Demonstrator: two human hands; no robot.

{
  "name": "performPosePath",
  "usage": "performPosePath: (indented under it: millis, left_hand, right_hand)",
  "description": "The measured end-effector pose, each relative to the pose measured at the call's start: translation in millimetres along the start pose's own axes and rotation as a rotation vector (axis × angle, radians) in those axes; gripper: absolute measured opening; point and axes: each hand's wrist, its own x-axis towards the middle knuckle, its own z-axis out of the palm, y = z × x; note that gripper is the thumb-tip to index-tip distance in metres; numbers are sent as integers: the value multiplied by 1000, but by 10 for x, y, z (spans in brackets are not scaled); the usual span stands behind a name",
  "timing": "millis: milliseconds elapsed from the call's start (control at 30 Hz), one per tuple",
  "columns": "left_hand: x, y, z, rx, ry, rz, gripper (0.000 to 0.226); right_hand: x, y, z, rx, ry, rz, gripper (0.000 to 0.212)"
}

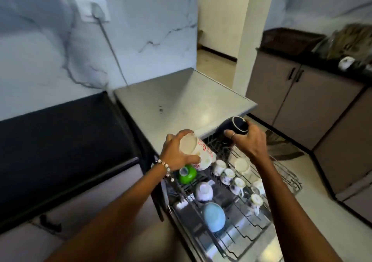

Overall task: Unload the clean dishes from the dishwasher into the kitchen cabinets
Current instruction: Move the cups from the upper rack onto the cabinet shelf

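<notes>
Left hand: the left hand (177,151) had its grip wrapped round a white ceramic mug with red markings (198,153), held tilted above the rack's back left corner.
Rack, left side: a green rounded cup (188,173) sat upside down just under that mug; a pale blue bowl (214,216) lay nearer the camera.
Rack, middle: several small white patterned cups (228,176) stood inverted in the pulled-out wire dishwasher rack (289,183).
Right hand: the right hand (250,141) had its grip closed on a dark navy mug with a pale rim (235,128), lifted by the front edge of the grey tabletop (181,99) over the dishwasher.
Step in hand: two mugs appeared lifted clear, the unloading barely begun.
Next move: probably a turn right toward the taupe lower cabinets (302,92), where one hand would need freeing for a door.
</notes>
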Motion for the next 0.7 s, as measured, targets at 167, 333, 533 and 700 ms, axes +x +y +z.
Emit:
performPosePath:
  millis: [167, 333, 533, 700]
  left_hand:
    - [-429, 87, -1230, -135, 199, 29, 88]
    - [-879, 228, -2507, -252, 435, 135, 84]
    - [-1197, 516, -3781, -227, 702, 221, 84]
    - [-1159, 775, -4635, -212, 884, 219, 75]
  right_hand:
    - [-405, -1019, -80, 252, -10, -100, 65]
    - [-658, -2155, -21, 502, -153, -248, 63]
    - [-778, -3404, 193, 692, -352, -460, 58]
    - [-585, -4299, 455, 790, -406, -593, 60]
